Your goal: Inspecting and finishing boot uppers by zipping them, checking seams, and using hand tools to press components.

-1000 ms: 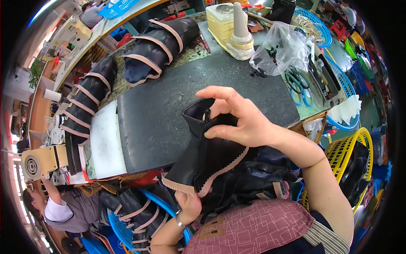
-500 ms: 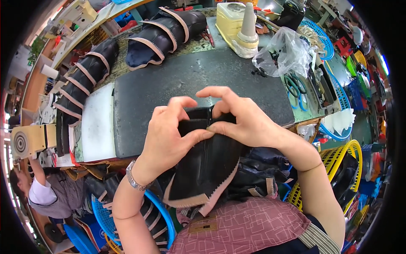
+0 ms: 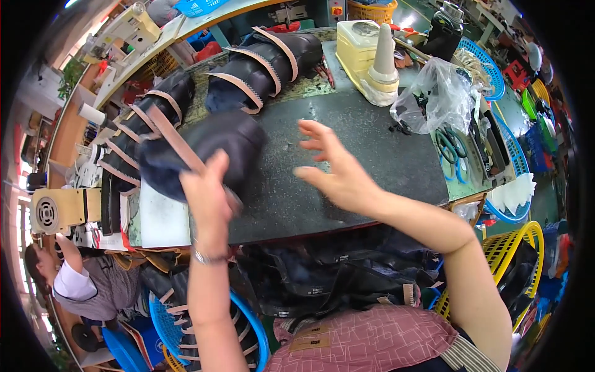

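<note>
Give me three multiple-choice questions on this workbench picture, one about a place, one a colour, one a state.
1. Where does the cream cone-shaped thread spool stand?
A. at the far edge of the dark work mat
B. in the blue basket
C. on the floor

2. What colour is the trim on the dark leather shoe upper?
A. green
B. tan
C. white

3. How is the right hand?
A. fist shut
B. gripping scissors
C. open, holding nothing

Answers: 1 A, it stands at the mat's far edge. 2 B, a tan strip crosses it. 3 C, its fingers are spread, while the left hand holds the upper.

The single head view looked steeply down, close over the spread fingers (image 3: 313, 137) above the dark work mat (image 3: 359, 155).
</note>
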Demonstrator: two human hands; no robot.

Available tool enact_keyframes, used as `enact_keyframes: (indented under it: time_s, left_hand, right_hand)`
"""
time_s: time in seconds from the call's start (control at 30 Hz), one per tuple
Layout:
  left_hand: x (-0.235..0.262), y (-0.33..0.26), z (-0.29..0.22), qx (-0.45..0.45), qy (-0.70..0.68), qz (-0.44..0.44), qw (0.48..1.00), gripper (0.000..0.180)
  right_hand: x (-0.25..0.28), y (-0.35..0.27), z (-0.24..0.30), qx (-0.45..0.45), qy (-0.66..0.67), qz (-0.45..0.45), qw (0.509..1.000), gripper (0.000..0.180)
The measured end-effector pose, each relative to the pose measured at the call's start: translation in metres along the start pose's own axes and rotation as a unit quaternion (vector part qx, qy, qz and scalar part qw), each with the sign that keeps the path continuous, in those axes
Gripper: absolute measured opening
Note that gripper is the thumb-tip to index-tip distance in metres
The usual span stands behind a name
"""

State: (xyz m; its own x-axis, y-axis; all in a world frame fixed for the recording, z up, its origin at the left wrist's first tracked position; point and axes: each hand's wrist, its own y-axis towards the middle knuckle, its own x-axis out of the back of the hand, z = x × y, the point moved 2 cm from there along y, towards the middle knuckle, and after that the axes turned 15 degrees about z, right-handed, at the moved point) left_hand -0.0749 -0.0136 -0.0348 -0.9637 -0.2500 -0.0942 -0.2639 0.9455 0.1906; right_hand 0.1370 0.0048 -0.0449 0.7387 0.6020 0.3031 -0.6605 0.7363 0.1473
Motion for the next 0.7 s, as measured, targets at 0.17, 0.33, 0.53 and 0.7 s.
enact_keyframes:
  time_s: [0.17,0.33,0.53,0.7]
  left_hand:
    - [0.053,0.181,0.046,0.09,0.252,-0.011,0.964,0.016]
    - [0.019,0.226,0.105,0.173,-0.318,0.059,0.93,0.036]
    - [0.017,0.194,0.104,0.167,-0.155,-0.015,0.974,0.065]
    - [-0.023,0.043,0.05,-0.239,0.18,0.139,0.944,0.028]
  right_hand:
    - [0.034,-0.069,-0.017,-0.11,0.001,0.056,0.992,0.048]
    - [0.052,-0.147,-0.017,-0.213,0.042,0.274,0.937,0.038]
    - [0.046,-0.213,-0.022,-0.197,-0.061,0.392,0.897,0.067]
    - [0.056,-0.248,-0.058,-0.313,0.07,0.371,0.871,0.066]
